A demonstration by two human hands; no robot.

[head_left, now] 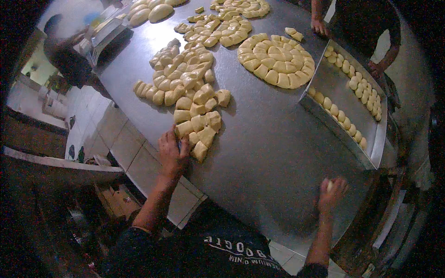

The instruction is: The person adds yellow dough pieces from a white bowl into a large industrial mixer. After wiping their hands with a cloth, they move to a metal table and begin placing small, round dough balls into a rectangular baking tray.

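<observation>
My left hand (173, 153) rests at the near edge of a cluster of cut dough pieces (199, 123) on the metal table (250, 171). Its thumb and fingers are apart, and the fingertips touch or nearly touch the closest pieces. Over to the right, my right hand (332, 194) is curled low over the tabletop, slightly blurred. A small pale bit of dough piece (330, 186) shows between its fingers. Beyond the near cluster lie more cut dough pieces (185, 69), joined in a loose heap.
A scored round of dough (276, 60) lies near a metal tray (340, 134) holding rows of dough balls (340, 116). A co-worker (366, 28) stands behind the tray, hands at its side. Another person (69, 51) is at the far left, beside a metal scale-like box (109, 41). Smooth dough lumps (150, 11) sit at the back.
</observation>
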